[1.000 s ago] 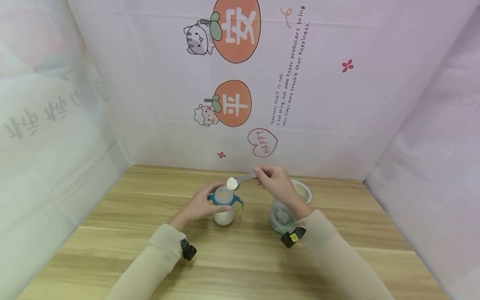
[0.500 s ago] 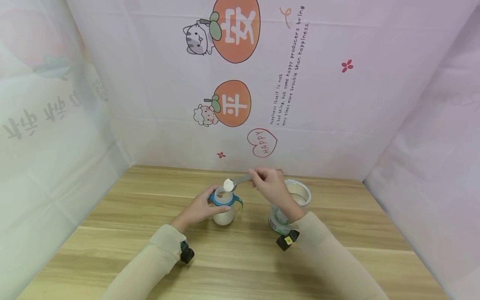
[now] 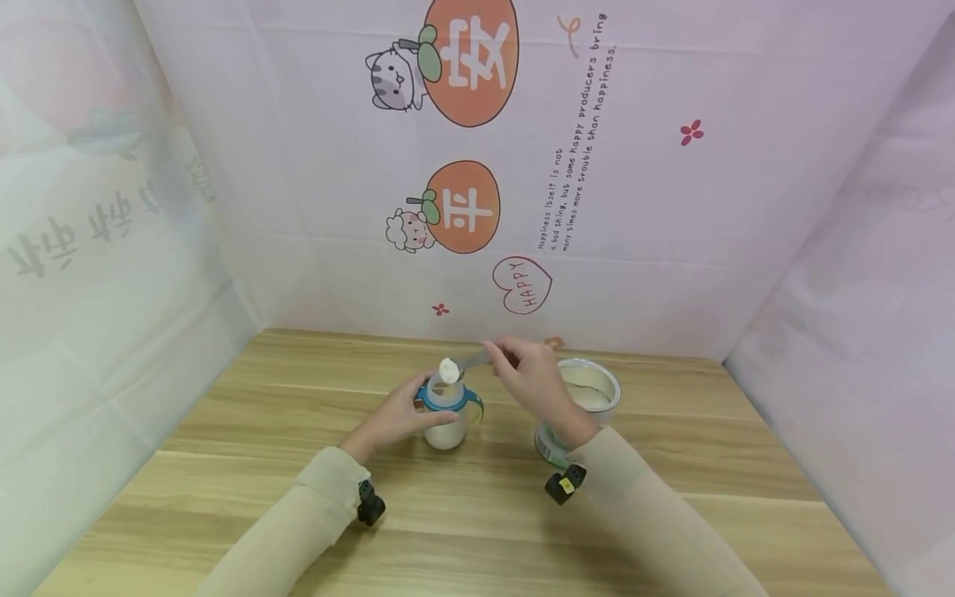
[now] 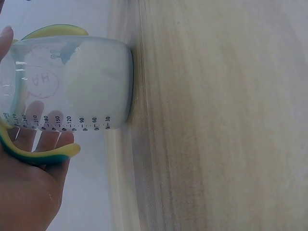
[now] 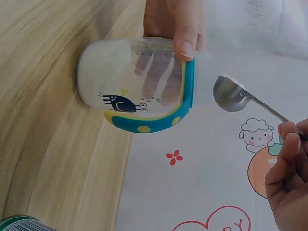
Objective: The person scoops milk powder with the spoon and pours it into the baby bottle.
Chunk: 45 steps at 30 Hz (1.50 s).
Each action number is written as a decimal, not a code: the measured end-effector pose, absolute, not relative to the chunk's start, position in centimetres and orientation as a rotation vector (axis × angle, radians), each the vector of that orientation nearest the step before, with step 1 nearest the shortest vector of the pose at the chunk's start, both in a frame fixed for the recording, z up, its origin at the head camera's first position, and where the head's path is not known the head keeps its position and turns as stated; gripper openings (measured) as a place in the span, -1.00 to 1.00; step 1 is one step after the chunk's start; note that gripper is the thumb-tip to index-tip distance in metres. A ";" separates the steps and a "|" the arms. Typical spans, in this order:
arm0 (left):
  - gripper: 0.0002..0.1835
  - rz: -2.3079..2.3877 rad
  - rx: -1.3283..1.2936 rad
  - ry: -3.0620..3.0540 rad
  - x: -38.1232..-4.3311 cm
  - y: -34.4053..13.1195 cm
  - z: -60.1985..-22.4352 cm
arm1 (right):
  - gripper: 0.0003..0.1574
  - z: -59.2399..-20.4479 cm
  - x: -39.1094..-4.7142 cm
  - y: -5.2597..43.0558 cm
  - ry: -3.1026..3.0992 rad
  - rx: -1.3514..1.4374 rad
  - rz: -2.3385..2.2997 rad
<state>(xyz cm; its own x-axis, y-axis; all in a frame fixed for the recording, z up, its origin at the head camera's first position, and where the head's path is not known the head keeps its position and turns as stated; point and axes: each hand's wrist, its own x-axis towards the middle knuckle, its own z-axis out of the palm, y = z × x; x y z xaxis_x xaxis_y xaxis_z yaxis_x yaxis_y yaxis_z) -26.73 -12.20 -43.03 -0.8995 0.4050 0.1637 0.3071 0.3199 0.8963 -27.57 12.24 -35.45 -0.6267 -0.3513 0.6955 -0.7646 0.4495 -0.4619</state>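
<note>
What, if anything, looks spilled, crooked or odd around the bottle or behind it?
I see no spill on the table, and the bottle stands upright in the left hand, below a loaded scoop. The one oddity is the back cloth: its lettering runs sideways, as if hung turned.

Scoop [image 5: 231, 95] was polished metal, smooth, reflective. Bottle [image 5: 130, 77] looked clear, smooth, glossy; plastic or glass, couldn't tell. Handle ring [image 5: 150, 124] looked like smooth plastic, soft sheen. Powder [image 3: 449, 371] was matt. Can [image 3: 550, 448] had a smooth, shiny rim. Tabletop [image 3: 448, 539] looked wood-grained, satin. Backdrop [image 3: 671, 249] was creased, cloth-like; sleeves [image 3: 261, 531] were matt cloth.
</note>
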 end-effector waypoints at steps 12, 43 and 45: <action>-0.13 1.614 0.645 2.492 -27.0 -12.2 -43.3 | -0.73 -35.9 -27.1 11.8 -2.128 1.010 0.951; -0.23 1.640 0.656 2.473 -26.9 -12.4 -43.5 | -0.83 -36.8 -26.4 11.5 -1.903 1.289 0.406; -0.22 1.641 0.666 2.473 -27.0 -12.4 -43.5 | -0.85 -36.8 -26.4 11.5 -1.885 1.307 0.390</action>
